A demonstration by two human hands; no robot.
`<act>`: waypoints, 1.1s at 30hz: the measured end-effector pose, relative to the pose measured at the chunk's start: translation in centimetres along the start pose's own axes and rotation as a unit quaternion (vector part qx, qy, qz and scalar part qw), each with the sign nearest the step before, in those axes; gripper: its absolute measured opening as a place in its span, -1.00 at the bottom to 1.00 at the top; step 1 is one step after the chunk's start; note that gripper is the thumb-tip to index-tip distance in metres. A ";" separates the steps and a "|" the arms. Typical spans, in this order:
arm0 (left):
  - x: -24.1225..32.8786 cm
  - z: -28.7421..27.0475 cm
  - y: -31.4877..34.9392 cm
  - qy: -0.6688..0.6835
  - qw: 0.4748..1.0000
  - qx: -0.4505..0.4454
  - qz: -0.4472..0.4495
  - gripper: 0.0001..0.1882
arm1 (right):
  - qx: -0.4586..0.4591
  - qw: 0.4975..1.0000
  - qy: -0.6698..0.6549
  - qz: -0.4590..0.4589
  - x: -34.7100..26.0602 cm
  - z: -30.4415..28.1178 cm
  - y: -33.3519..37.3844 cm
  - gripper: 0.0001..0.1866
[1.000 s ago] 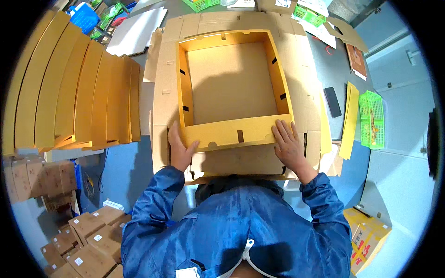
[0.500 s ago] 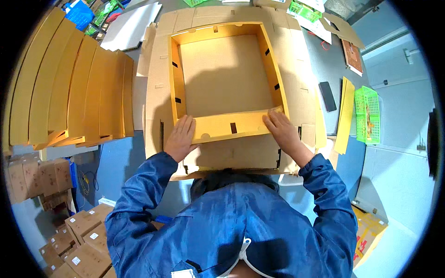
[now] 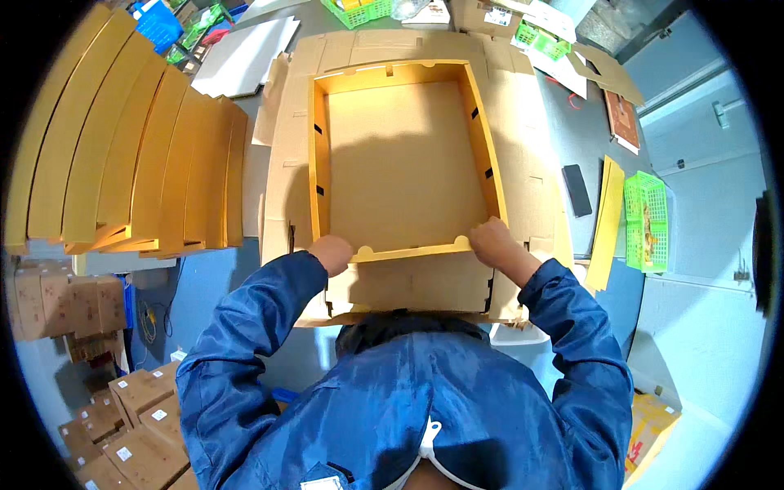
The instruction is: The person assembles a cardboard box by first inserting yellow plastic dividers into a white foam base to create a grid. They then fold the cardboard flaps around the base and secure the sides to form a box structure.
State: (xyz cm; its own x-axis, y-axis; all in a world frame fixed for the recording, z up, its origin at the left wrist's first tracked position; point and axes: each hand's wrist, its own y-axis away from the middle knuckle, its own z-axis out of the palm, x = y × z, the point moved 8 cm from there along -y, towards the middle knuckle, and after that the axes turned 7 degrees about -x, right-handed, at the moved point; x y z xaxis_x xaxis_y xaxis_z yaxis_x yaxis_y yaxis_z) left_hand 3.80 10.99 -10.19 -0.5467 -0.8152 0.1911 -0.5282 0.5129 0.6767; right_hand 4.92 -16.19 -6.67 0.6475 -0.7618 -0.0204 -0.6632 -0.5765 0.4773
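Head view, looking down over your blue sleeves onto the bench (image 3: 702, 237). Your left hand (image 3: 333, 253) and right hand (image 3: 492, 242) each close a narrow grip over the near wall of the cardboard tray (image 3: 400, 171), fingers curled over its top edge, the left at the near-left corner and the right at the near-right corner. The wall between the two grips runs as a yellow strip with small scalloped notches. Beyond both grips the tray's brown floor lies open, framed by yellow inner walls on the left, right and far sides; dark slots show along the left and right walls. Nearer to you than the grips, a flat outer flap (image 3: 416, 286) of the same tray hangs over the bench edge, just above your collar. Flat cardboard panels spread outward from the tray on all sides, touching its walls.

Well to the left of your left grip, a row of upright yellow cardboard blanks (image 3: 122, 147) stands fanned on edge. Below it, low and left of that grip, brown cartons (image 3: 122, 416) with small white labels sit on the floor. To the right of your right grip lie a dark phone (image 3: 576, 190), then a yellow cardboard strip (image 3: 606, 220), then a green mesh basket (image 3: 647, 219), each apart from the next. Far beyond both grips, at the bench's far edge, more green baskets (image 3: 363, 11) and loose cardboard pieces are visible.
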 end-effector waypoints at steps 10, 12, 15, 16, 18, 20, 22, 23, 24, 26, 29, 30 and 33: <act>0.9 -1.7 0.1 -0.019 0.997 -0.080 -0.004 -0.75 | -0.035 0.997 -0.061 0.019 1.5 1.8 -0.6 -0.84; 1.4 -0.9 0.5 0.016 0.997 -0.073 -0.025 -0.74 | 0.068 0.995 -0.076 0.009 1.6 0.5 0.8 -0.84; 2.0 -1.2 2.3 0.055 0.998 0.041 0.013 -0.75 | 0.155 0.979 -0.133 0.004 0.4 -0.2 3.6 -0.87; 3.1 -2.6 3.6 0.047 0.997 0.050 0.034 -0.79 | 0.159 0.975 -0.152 0.003 -0.7 0.9 4.5 -0.85; 2.1 -1.9 4.4 -0.055 0.995 0.061 0.054 -0.81 | 0.089 0.986 -0.140 -0.002 -4.4 1.2 5.9 -0.76; -0.2 0.8 3.8 -0.115 0.992 -0.021 0.039 -0.85 | 0.156 0.963 -0.203 -0.085 -7.9 1.5 7.5 -0.70; -0.1 2.4 4.3 -0.153 0.984 0.018 0.086 -0.82 | 0.133 0.956 -0.239 -0.105 -10.1 4.1 8.3 -0.68; -0.6 3.8 4.5 -0.165 0.982 0.009 0.090 -0.78 | 0.124 0.955 -0.248 -0.104 -10.4 3.7 8.7 -0.67; 0.4 3.8 4.8 -0.146 0.965 0.095 0.196 -0.72 | 0.112 0.954 -0.257 -0.106 -10.5 3.5 10.0 -0.65; 3.4 1.8 4.1 -0.173 0.971 0.082 0.146 -0.68 | 0.084 0.961 -0.263 -0.008 -9.1 4.1 11.5 -0.68; 5.7 0.6 1.8 -0.127 0.964 0.151 0.177 -0.76 | 0.048 0.942 -0.333 0.018 -6.6 4.4 13.2 -0.66; 6.0 0.7 0.8 -0.126 0.973 0.107 0.161 -0.78 | 0.035 0.918 -0.394 0.031 -5.6 4.4 13.1 -0.64; 8.1 -0.2 0.5 -0.110 0.968 0.123 0.190 -0.78 | 0.072 0.903 -0.418 0.065 -2.7 0.8 13.5 -0.57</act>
State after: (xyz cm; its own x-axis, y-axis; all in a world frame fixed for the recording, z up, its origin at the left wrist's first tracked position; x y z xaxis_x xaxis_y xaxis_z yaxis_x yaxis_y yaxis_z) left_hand -0.79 4.64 -8.18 -0.8422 -0.4925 0.2195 -0.3858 0.8348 0.3928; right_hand -6.09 -22.19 -0.86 0.0913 -0.7475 -0.6580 -0.7940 -0.4534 0.4049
